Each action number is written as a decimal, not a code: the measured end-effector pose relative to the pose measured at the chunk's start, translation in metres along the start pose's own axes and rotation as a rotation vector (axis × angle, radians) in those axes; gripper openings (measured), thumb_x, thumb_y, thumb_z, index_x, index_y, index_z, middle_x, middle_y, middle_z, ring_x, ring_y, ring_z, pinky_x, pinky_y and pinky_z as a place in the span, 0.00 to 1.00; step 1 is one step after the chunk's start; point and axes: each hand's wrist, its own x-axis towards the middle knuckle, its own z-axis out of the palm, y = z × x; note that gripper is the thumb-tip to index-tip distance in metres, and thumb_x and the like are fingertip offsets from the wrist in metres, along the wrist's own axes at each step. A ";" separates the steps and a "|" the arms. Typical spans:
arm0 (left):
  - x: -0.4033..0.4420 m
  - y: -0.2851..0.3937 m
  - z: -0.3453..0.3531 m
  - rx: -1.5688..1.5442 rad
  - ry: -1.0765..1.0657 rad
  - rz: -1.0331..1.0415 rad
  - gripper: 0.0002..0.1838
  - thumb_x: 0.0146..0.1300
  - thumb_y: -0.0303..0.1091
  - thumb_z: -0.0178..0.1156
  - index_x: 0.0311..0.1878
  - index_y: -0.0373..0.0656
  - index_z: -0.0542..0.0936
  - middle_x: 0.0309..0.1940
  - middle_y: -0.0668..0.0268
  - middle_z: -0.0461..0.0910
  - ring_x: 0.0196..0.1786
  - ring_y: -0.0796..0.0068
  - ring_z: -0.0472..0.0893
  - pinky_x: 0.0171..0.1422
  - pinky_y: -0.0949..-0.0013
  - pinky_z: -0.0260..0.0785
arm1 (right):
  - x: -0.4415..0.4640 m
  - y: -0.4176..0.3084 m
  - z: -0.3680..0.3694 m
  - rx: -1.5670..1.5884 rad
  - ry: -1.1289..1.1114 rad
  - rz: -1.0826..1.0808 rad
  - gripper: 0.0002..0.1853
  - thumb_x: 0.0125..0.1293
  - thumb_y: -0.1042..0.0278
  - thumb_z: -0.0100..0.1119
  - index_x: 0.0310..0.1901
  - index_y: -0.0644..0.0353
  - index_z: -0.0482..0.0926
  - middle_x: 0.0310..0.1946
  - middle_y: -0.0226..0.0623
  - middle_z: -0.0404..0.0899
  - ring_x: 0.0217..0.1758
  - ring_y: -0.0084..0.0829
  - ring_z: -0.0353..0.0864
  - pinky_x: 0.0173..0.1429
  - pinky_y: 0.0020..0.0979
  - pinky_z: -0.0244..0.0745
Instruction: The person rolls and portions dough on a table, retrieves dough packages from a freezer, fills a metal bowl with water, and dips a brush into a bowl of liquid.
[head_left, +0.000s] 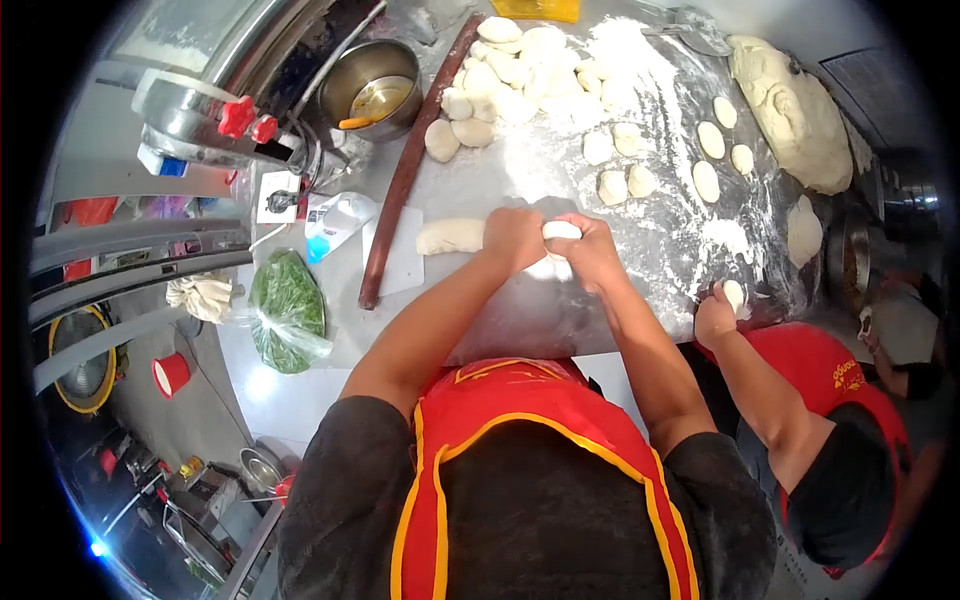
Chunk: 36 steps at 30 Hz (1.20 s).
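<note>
I see the floury table (460,335); right, a co-worker's red apron (800,365) bears yellow lettering, illegible to me. Far left, a steel pot (335,85) holds an orange item; near left, a clear bag (300,345), greens. Centrally, my left hand (513,240) closes at a dough roll (450,237); my right hand (590,255) grips a dough piece (562,230).

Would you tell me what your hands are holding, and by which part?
The left hand grips the dough roll by its right end; the right hand holds a small dough piece by its right side.
</note>
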 end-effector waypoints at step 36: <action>-0.017 -0.011 0.012 0.005 0.057 0.117 0.06 0.40 0.33 0.60 0.22 0.41 0.80 0.22 0.55 0.79 0.29 0.56 0.79 0.40 0.60 0.66 | 0.004 0.019 0.015 -0.145 0.091 0.030 0.15 0.46 0.76 0.61 0.40 0.66 0.78 0.28 0.35 0.79 0.29 0.22 0.77 0.34 0.25 0.72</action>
